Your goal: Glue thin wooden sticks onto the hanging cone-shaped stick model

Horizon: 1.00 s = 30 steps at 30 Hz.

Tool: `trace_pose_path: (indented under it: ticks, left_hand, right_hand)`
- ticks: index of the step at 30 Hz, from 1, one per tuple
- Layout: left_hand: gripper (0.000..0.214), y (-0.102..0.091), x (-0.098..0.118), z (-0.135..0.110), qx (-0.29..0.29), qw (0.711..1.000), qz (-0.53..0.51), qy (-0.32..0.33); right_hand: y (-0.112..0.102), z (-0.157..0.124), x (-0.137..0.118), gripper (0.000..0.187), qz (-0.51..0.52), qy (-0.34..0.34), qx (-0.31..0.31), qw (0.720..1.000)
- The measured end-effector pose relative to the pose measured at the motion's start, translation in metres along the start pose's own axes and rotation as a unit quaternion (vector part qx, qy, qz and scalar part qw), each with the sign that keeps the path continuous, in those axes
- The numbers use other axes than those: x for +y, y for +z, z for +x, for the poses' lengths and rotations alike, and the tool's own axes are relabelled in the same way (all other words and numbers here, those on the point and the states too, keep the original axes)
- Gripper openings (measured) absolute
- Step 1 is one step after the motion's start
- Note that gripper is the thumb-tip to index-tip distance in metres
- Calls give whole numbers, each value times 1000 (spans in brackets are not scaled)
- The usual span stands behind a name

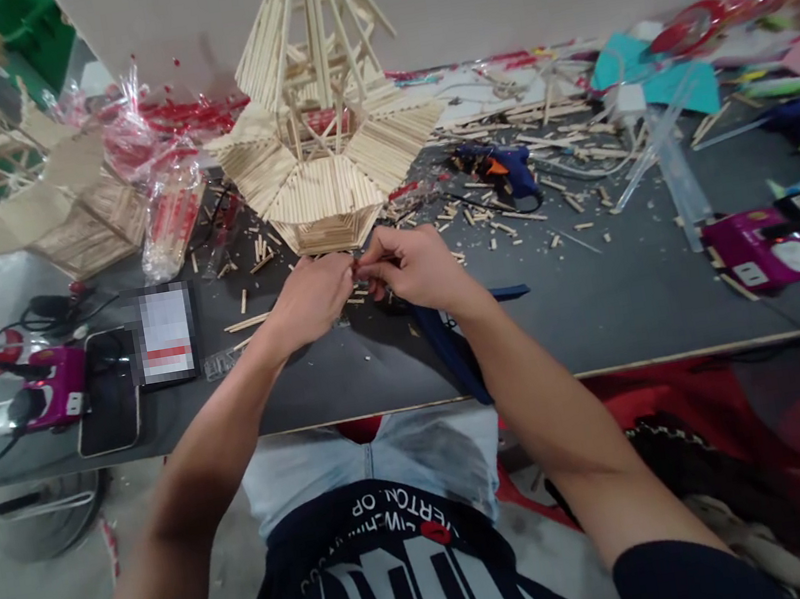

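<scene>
My left hand (319,294) and my right hand (405,263) meet just in front of a pagoda-like model made of thin wooden sticks (318,191). Both hands have their fingers pinched together, and whatever lies between them is too small or hidden to make out. The model stands upright, with a flared skirt of stick panels and a pointed top. Under my right forearm lies a dark blue tool-like object (450,352), partly covered. A few loose sticks (246,322) rest beside my left wrist.
Stick offcuts (560,112) litter the dark table (615,316). A blue glue gun (512,170) lies right of the model. Purple power sockets (764,252) with cables, a phone (106,397), red plastic packets (170,214) and a second stick model (51,208) also occupy the table.
</scene>
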<state>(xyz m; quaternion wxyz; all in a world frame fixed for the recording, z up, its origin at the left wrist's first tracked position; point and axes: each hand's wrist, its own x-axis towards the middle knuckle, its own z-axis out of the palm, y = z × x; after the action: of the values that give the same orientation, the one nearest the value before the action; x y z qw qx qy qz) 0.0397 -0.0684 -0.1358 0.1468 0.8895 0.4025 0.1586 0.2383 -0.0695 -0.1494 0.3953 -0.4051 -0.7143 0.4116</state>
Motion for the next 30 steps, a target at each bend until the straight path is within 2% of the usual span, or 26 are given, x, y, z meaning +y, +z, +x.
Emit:
trace_pose_path:
  ticks: [4,10,16,30]
  left_hand:
    - [30,-3,2,1,-19,1000,12,1]
    - [32,-5,0,0,-37,999,36,-14]
    - [35,-8,0,-2,-32,998,50,-14]
    - [35,-10,4,-6,-34,999,14,-30]
  right_hand:
    - [0,-1,-1,14,-8,-6,-6,1000]
    - [0,0,-6,14,-49,-56,4,997]
    - [0,-1,-8,14,-72,-78,-6,994]
    - [0,-2,-4,14,-53,-72,-4,996]
